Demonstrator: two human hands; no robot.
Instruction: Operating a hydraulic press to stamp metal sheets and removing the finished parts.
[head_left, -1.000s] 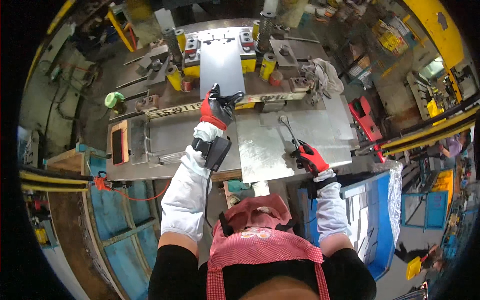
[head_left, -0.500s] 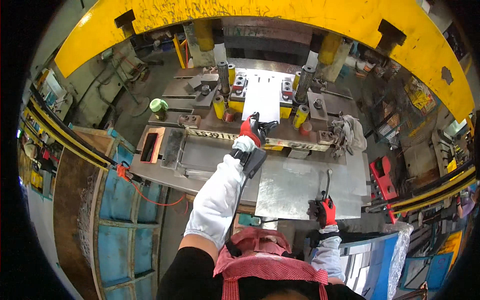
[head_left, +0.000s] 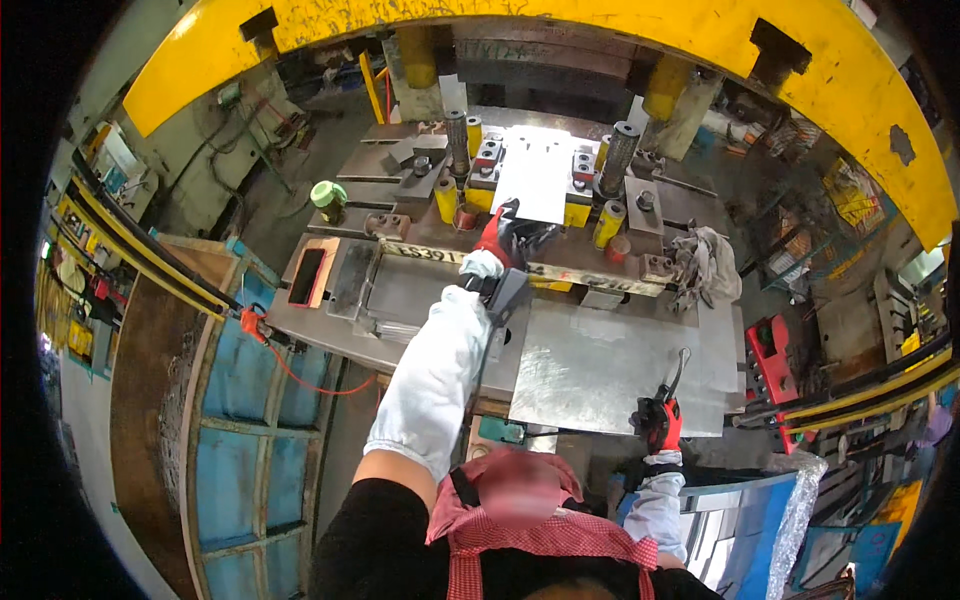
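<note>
My left hand (head_left: 515, 240), in a red and black glove, reaches to the near edge of a bright white sheet (head_left: 530, 190) lying in the press die. One finger touches the sheet's near left corner; the other fingers stand apart from it, and the hand looks open. My right hand (head_left: 660, 425), gloved alike, is closed around a slim tool (head_left: 679, 373) with a dark shaft and a pale rounded tip. That tool sits over a flat grey metal sheet (head_left: 590, 365) at the table's near side. Glare hides detail on the white sheet.
Dark guide posts (head_left: 618, 155) and yellow cylinders (head_left: 608, 224) flank the die. A crumpled grey cloth (head_left: 708, 265) lies right, a phone (head_left: 307, 276) and green-lidded bottle (head_left: 327, 198) left. Stacked metal sheets (head_left: 405, 295) are beside my left forearm. A yellow press beam (head_left: 560, 8) arches overhead.
My left hand has moved slightly farther in, and the white sheet has shifted a little away from me. The tool in my right hand has tilted, its tip swinging right. The view has shifted slightly.
</note>
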